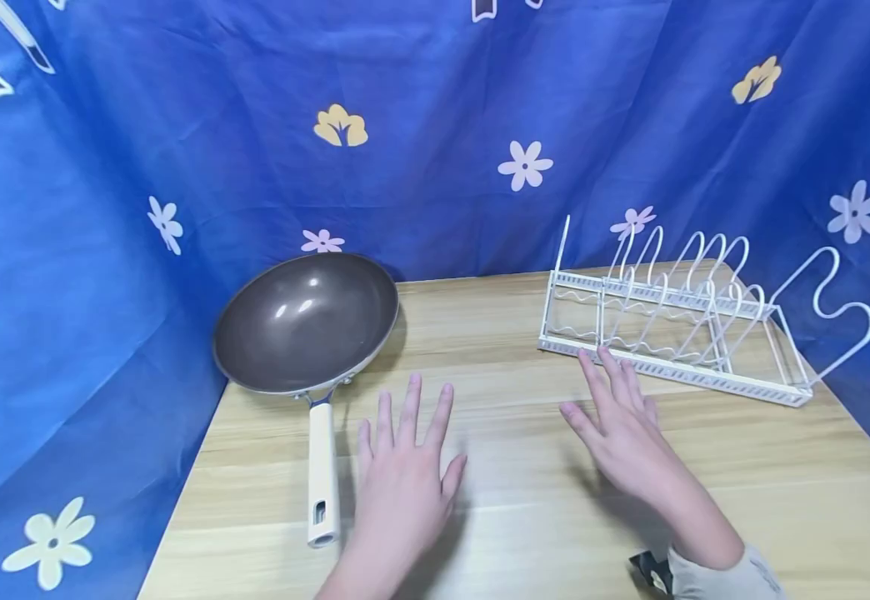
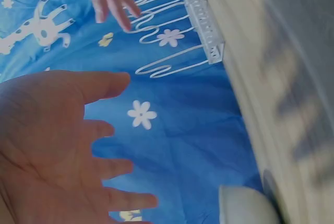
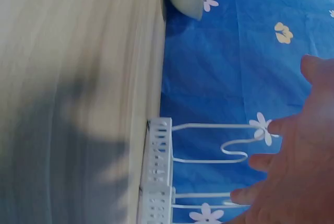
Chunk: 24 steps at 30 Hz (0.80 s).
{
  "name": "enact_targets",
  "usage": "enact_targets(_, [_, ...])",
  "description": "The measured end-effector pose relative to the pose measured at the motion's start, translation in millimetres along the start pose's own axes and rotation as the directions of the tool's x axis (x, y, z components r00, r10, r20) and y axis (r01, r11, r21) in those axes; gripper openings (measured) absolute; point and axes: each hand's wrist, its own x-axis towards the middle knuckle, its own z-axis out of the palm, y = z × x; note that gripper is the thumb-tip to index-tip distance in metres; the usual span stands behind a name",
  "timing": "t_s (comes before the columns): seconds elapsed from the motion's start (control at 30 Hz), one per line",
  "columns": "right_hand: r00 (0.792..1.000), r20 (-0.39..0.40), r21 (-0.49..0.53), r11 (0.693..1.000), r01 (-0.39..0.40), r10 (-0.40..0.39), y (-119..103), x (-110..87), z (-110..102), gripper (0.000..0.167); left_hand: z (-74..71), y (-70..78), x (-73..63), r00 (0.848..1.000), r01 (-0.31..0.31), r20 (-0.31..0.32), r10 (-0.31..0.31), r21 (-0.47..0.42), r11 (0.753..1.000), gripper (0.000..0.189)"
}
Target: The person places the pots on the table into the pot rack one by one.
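Hovering well apart above the tabletop (image 1: 510,542), the left hand (image 1: 405,479) and the right hand (image 1: 622,433) hold nothing, their fingers extended and spread. Just left of the left hand lies the pale handle (image 1: 323,467) of a frying pan (image 1: 300,325), its long axis running from the pan back toward the person, almost alongside that hand. The pan's dark bowl faces up, ahead and to the left, so the left hand is clearly the nearer one. Ahead of the right hand, and reaching farther right, stands a white wire rack (image 1: 675,372), its long axis running crosswise with the right end nearer the person. The right fingertips overlap its front rail in the head view; whether they touch, I cannot tell. Beyond hangs a blue patterned cloth (image 1: 435,208).
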Motion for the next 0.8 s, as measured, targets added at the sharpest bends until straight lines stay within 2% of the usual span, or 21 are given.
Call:
enact_targets(0.23, [0.999,-0.012,0.017,0.999,0.047,-0.047,-4,6.4,15,0.081,-17.5,-14.6,-16.1,1.000,0.030,-0.002,-0.030,0.045,0.999,0.081])
enact_targets(0.37, [0.996,-0.019,0.046,0.995,0.087,-0.086,-8,11.2,25,0.082,-28.6,-29.4,-23.3,0.997,0.074,0.016,-0.075,0.018,0.997,0.077])
enact_targets(0.53, [0.990,-0.022,0.138,0.981,0.139,-0.137,-17,18.3,35,0.082,-41.2,-56.8,-30.0,0.991,0.130,0.052,-0.126,-0.067,0.989,0.076])
enact_targets(0.63, [0.985,-0.022,0.194,0.966,0.170,-0.169,-24,22.6,43,0.082,-45.7,-76.9,-33.8,0.984,0.164,0.094,-0.151,-0.139,0.977,0.078])
enact_targets(0.7, [0.982,-0.020,0.226,0.956,0.186,-0.187,-30,25.1,48,0.080,-46.7,-90.9,-35.8,0.978,0.189,0.122,-0.168,-0.188,0.964,0.080])
enact_targets(0.8, [0.976,-0.009,0.279,0.937,0.209,-0.215,-41,29.6,56,0.078,-46.8,-111.8,-38.2,0.962,0.246,0.184,-0.203,-0.258,0.934,0.086])
